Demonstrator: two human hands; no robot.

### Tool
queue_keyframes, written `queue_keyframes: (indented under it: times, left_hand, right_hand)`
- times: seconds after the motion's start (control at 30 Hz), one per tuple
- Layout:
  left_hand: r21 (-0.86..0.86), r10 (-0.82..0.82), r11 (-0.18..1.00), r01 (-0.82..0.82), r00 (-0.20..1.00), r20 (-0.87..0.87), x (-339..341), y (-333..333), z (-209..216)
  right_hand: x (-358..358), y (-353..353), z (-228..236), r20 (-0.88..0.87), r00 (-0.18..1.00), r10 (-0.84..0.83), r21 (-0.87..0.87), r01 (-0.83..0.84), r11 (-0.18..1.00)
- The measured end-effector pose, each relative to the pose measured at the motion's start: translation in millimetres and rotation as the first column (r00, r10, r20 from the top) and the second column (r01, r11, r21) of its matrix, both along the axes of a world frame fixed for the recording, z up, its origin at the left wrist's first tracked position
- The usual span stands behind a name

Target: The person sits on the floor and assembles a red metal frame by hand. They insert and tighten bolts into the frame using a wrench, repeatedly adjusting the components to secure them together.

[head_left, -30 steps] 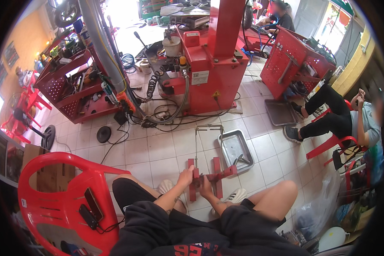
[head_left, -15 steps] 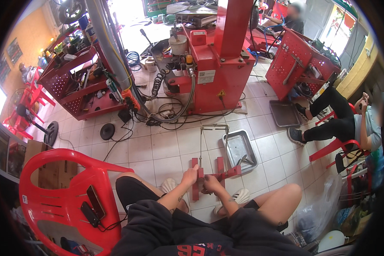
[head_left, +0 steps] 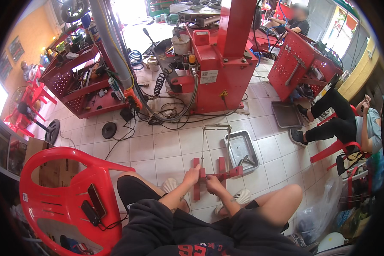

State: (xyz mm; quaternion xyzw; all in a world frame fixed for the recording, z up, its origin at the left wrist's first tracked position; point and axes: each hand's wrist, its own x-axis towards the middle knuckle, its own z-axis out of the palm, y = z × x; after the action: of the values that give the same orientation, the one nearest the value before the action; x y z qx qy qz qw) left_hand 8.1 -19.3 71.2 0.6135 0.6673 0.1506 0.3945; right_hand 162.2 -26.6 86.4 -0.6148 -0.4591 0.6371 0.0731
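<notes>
tiled workshop floor (head_left: 166, 145), both hands, left hand (head_left: 193, 174), right hand (head_left: 210, 183), closed on red metal frame (head_left: 219, 173), steel tray (head_left: 239, 147) beside

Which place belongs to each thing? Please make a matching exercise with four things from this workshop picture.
Things:
1. metal tray
2. red plastic chair
3. red frame
4. standing fan

Places:
a. on the floor, under both hands
b. far left, by the red stools
c. left of the person, with two phones on it
d. on the tiles, right of the frame's rods

Pairs: 1-d, 2-c, 3-a, 4-b
</notes>
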Motion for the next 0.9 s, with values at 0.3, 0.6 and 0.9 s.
queue_keyframes:
  times: [0.3,0.6,0.9]
  left_hand:
    - [-0.005,0.007,1.0,-0.006,1.0,0.026,6.6,4.6,-14.0]
    - [-0.034,0.055,0.998,-0.054,0.998,0.04,1.2,0.0,-14.4]
    - [-0.034,0.031,0.999,-0.029,0.998,0.054,4.9,5.3,-22.1]
  right_hand:
    - [-5.6,-12.4,-65.2,-0.012,0.995,0.096,0.168,-0.093,0.981]
    - [-18.9,-48.9,-73.8,0.183,0.948,0.261,0.526,-0.319,0.789]
    - [7.0,-25.0,-137.4,-0.356,0.87,-0.34,0.256,0.441,0.86]
